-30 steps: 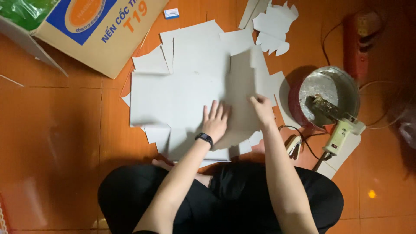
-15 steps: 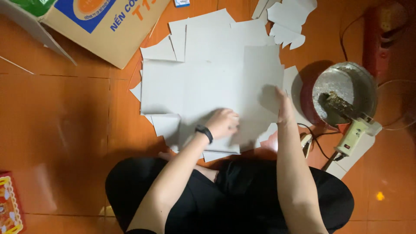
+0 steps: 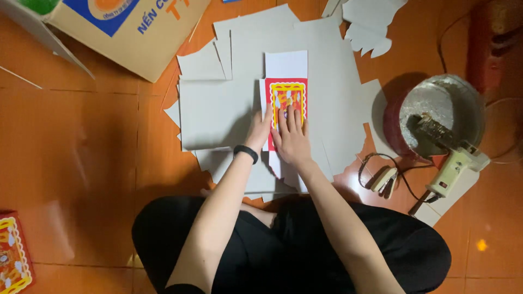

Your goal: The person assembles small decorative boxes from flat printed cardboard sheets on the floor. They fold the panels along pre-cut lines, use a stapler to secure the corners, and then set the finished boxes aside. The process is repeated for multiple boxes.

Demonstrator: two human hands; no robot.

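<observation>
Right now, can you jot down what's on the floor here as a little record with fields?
left hand: flat on the left edge of the printed card
right hand: flat on the card's lower part
printed card: red and yellow panel on a white strip, lying on the grey sheets
grey sheets: overlapping pile on the orange floor
glue gun: nozzle resting in the metal bowl, right of the pile
plug: loose on the floor beside the gun
box: top left
</observation>
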